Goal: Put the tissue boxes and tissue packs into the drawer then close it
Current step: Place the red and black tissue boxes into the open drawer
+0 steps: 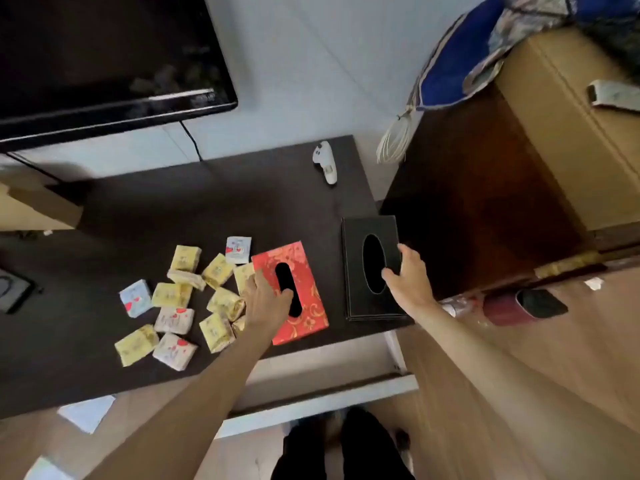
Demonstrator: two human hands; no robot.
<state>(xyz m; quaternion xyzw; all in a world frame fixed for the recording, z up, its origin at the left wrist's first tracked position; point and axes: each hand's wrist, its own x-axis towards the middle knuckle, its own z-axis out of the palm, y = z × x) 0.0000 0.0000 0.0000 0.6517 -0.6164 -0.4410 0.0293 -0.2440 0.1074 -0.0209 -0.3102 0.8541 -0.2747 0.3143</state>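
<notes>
Resting on a dark cabinet top [207, 209] — left hand [266, 303] and right hand [408, 278], fingers spread on tissue boxes.

A red tissue box [304, 289] with gold floral scrolls, a black tissue box [356, 271], and yellow and white-with-red-hearts tissue packs [173, 294] lie on a dark brown table [207, 202].

Red box [304, 271], black box [356, 271], perhaps fifteen packs [173, 320]

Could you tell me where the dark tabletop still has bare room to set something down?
Bare: the back of the tabletop between the TV and the packs, and the strip between the red box and the black box. Crowded: the front left, where the packs lie.
</notes>
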